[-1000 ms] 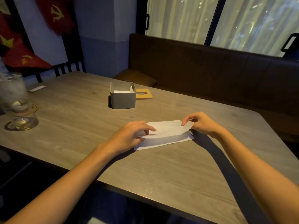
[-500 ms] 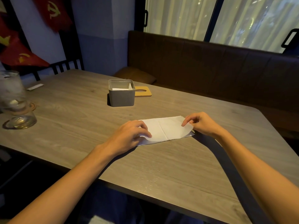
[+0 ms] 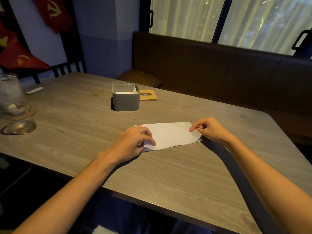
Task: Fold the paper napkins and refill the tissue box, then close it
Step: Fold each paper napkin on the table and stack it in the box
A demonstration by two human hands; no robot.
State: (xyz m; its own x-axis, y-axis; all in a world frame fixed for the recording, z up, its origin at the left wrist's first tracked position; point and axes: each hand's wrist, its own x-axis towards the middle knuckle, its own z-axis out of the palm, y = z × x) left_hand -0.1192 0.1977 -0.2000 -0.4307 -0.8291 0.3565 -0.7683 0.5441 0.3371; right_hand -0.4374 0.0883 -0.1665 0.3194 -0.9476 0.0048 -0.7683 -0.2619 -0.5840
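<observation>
Two parts of the napkin [image 3: 170, 135] are hidden: its left end lies under the left hand [image 3: 133, 142], and its far right corner sits behind the right hand [image 3: 209, 130]. The left fingers [image 3: 149, 140] are curled close together and clamped on the sheet's near-left corner. The thumb is out of sight beneath them, so I cannot tell whether it is tucked under the top layer. The right fingers [image 3: 196, 126] are curled as well, with the index tip and thumb closed on the right edge.

The napkin lies flat on the surface [image 3: 168, 174] between the two hands. It is folded double, with a lower layer peeping out along the near edge and a crease running down its middle.

Well beyond it stands the grey tissue box [image 3: 125, 102], open at the top. White paper shows inside, but how many sheets cannot be made out. The yellow lid [image 3: 150, 96], which has an oval hole, lies flat just behind the box on the right, partly hidden by it.

At the left edge the glassware is blurred and cut off by the frame. A tall glass [image 3: 9, 92] and a low glass [image 3: 23, 126] can be told apart, and no more. A white slip [image 3: 34, 90] lies near them.

By count there are one napkin being handled, one box, one lid, two hands, at least two glasses and one slip.
</observation>
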